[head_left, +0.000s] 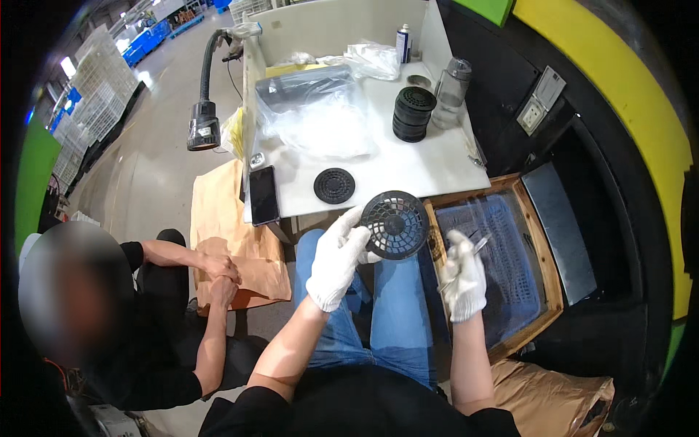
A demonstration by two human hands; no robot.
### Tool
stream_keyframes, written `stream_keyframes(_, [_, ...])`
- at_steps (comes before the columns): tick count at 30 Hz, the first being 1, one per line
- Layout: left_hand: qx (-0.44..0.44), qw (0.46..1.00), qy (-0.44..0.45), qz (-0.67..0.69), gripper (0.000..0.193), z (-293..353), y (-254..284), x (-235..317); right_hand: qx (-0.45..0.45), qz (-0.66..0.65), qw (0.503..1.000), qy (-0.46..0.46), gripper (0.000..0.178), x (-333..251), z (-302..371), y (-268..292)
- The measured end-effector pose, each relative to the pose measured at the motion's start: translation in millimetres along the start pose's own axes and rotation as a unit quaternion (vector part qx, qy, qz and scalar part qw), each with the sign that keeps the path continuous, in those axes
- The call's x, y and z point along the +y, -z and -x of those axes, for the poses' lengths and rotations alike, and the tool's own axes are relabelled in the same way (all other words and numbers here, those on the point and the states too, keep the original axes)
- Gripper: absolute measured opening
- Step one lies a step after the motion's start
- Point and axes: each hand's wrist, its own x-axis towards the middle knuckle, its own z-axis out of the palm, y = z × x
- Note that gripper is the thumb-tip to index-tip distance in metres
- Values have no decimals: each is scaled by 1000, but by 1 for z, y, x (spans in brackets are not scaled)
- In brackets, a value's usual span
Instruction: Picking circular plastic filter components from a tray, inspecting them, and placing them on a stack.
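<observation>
Mid-frame, left gloved hand (338,256) pinches black slotted disc (395,225) by one edge, so it could tip loose; right gloved hand (464,278), right of centre, clasps slim tool (482,242).

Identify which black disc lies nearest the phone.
The single disc flat on the white table; the left hand holds another disc, and the stacked discs stand farther off, beside the clear bottle.

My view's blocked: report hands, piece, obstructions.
Left white-gloved hand: gripping round black plastic grille. Right white-gloved hand: holding slim silvery tool. No obstruction between hands.
</observation>
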Motion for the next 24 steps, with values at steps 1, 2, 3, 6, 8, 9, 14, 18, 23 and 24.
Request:
stream_keyframes(1, [-5,1000,-2,9,44,0,-2,1,-62,6,998,6,37,2,8,0])
stream_keyframes(2, [-11,1000,8,22,44,1,-5,0,-62,14,997,-34,40,3,19,2])
stream_keyframes(3, [-21,999,19,25,43,2,-8,-1,-78,61,995,-33,41,2,26,4])
stream_keyframes(6, [-70,996,33,34,43,5,-20,-8,-133,223,964,62,21,-4,42,9])
stream_keyframes(8, [-82,994,55,50,45,8,-26,-12,-98,217,970,57,15,-8,49,10])
stream_keyframes(9, [-93,991,70,70,46,9,-28,-14,-98,211,970,63,16,-10,50,9])
stream_keyframes(14, [-111,975,95,165,48,7,-24,-19,-66,201,974,86,19,-12,54,6])
stream_keyframes(18, [-121,969,95,192,48,7,-18,-26,-57,192,977,78,20,-7,54,7])
stream_keyframes(23, [-135,973,87,166,52,9,-18,-34,-62,170,980,86,18,-2,52,8])
stream_keyframes(24, [-132,975,90,157,52,9,-18,-35,-71,172,977,107,18,-1,52,8])
